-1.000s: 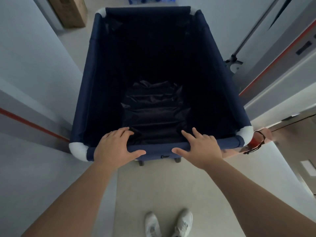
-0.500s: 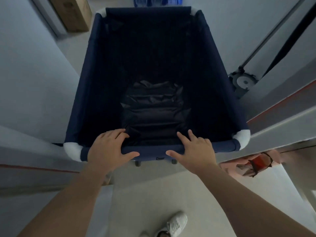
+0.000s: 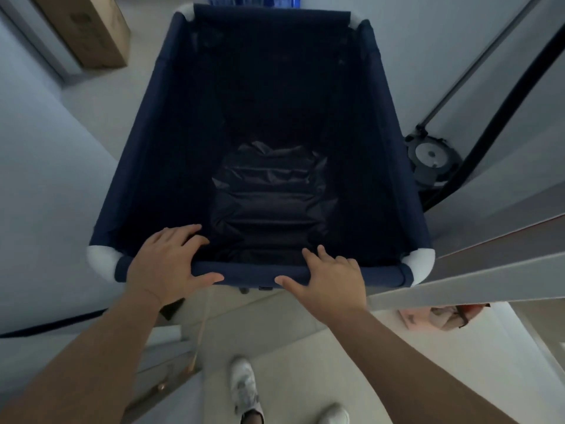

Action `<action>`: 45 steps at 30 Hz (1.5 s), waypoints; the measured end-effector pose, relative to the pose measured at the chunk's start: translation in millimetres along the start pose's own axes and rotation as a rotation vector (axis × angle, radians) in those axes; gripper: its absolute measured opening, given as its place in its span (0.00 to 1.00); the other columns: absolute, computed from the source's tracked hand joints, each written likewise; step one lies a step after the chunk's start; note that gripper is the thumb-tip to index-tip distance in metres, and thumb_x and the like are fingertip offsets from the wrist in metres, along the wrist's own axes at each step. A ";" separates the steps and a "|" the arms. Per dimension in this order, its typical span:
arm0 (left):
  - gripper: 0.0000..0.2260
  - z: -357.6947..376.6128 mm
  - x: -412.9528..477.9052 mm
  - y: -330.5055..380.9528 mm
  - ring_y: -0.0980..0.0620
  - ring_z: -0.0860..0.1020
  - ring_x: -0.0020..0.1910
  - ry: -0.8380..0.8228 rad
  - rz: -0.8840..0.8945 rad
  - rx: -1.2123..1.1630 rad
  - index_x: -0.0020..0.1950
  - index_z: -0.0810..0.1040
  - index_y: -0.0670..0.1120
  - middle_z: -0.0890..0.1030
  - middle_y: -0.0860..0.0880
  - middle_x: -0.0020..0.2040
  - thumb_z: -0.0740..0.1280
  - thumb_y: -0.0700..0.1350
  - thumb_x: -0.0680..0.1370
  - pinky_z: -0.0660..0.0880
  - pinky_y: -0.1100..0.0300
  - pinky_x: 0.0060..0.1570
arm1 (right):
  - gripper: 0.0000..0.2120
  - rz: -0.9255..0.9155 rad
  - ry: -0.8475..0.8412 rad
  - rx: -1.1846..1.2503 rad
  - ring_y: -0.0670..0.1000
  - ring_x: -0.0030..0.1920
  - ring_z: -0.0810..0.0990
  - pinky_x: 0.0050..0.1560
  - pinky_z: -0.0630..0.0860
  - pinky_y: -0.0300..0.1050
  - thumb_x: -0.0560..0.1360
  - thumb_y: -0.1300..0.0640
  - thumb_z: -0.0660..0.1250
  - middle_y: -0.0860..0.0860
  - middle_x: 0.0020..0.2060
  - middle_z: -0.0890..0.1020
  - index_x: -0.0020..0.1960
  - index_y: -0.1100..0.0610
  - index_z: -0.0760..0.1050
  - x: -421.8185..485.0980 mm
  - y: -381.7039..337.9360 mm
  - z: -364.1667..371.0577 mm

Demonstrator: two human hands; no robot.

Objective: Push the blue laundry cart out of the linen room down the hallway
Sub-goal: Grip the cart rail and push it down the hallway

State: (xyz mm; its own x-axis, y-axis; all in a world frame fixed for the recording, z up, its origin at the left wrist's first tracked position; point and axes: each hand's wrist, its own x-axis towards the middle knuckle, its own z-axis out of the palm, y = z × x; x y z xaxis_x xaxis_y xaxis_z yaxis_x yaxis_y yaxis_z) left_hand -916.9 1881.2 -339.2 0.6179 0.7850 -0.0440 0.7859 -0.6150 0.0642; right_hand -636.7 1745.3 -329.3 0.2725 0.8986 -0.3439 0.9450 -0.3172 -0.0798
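Note:
The blue laundry cart (image 3: 143, 142) fills the middle of the head view, a deep navy fabric bin with white corner caps. A crumpled black plastic liner (image 3: 272, 203) lies at its bottom. My left hand (image 3: 166, 264) grips the near top rail left of centre, fingers curled inside and thumb along the outer face. My right hand (image 3: 331, 278) grips the same rail right of centre in the same way. Both arms are stretched forward.
A cardboard box (image 3: 88, 32) stands on the floor at the far left. A round black machine base (image 3: 431, 157) with a pole and a hose sits close to the cart's right side. A grey door edge (image 3: 477, 270) juts in beside the near right corner. Walls flank both sides.
The cart has rolled forward through the doorway with both hands on its rail. The door frame has slid back toward me, and the black machine base has come into full view on the right.

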 end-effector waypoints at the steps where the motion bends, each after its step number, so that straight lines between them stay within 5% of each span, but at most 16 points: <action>1: 0.36 -0.5 9.7 -10.3 0.42 0.77 0.63 -0.004 0.020 0.003 0.60 0.80 0.48 0.77 0.46 0.69 0.58 0.75 0.69 0.70 0.42 0.65 | 0.53 0.014 0.003 0.000 0.58 0.66 0.74 0.68 0.64 0.56 0.64 0.17 0.34 0.53 0.76 0.68 0.77 0.45 0.63 6.2 -6.8 -1.8; 45: 0.39 -24.0 404.2 -121.5 0.47 0.76 0.64 0.017 0.106 -0.038 0.67 0.76 0.49 0.77 0.49 0.68 0.57 0.76 0.70 0.71 0.48 0.64 | 0.52 0.133 0.061 0.043 0.55 0.65 0.74 0.67 0.65 0.52 0.64 0.17 0.36 0.51 0.74 0.71 0.75 0.46 0.68 365.2 12.7 -139.9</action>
State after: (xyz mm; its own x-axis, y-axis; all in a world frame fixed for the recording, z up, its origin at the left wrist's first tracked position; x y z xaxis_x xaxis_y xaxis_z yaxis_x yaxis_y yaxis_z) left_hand -763.2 2275.0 -340.8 0.6965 0.7174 -0.0184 0.7149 -0.6913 0.1049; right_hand -499.8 2111.8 -325.1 0.4064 0.8640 -0.2972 0.8916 -0.4461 -0.0778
